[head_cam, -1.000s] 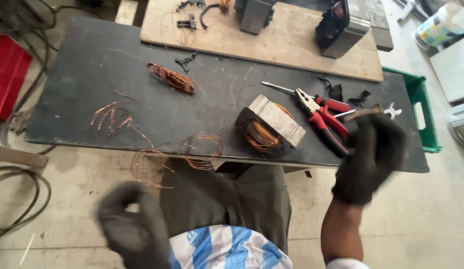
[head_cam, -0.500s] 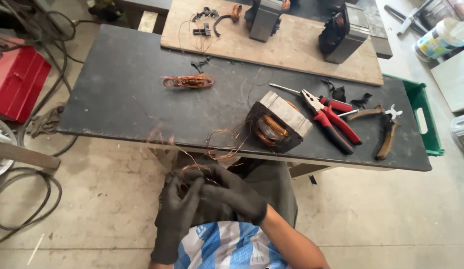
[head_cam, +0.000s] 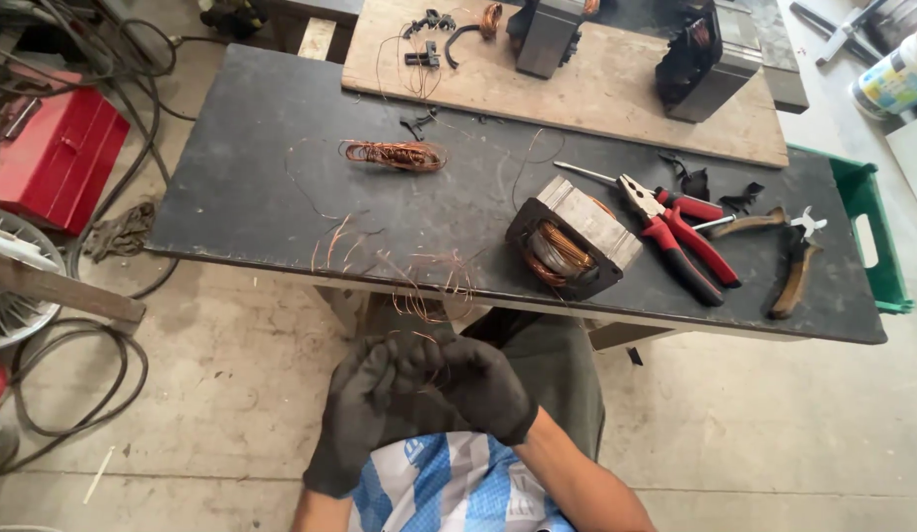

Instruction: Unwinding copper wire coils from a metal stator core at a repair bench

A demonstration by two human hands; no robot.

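Note:
Both hands wear black gloves and meet close to my chest, below the table's near edge. My left hand [head_cam: 352,414] and my right hand [head_cam: 478,384] press together around thin copper wire strands [head_cam: 419,340] that stick up between the fingers. On the dark table [head_cam: 252,167] ahead stands a metal stator block with copper windings [head_cam: 572,239]. Loose copper wire [head_cam: 419,281] hangs over the table's edge just above my hands.
A bundle of copper wire [head_cam: 394,155] lies mid-table. Red-handled pliers [head_cam: 680,236] and brown-handled pliers [head_cam: 793,261] lie at the right. A wooden board [head_cam: 596,89] holds more metal blocks. A red toolbox [head_cam: 60,158] and cables sit at the left, a green crate [head_cam: 872,232] at the right.
A second ago my hands were apart, the right one raised near the pliers. They have come together at my chest and now hold copper wire strands. The view shifted a little.

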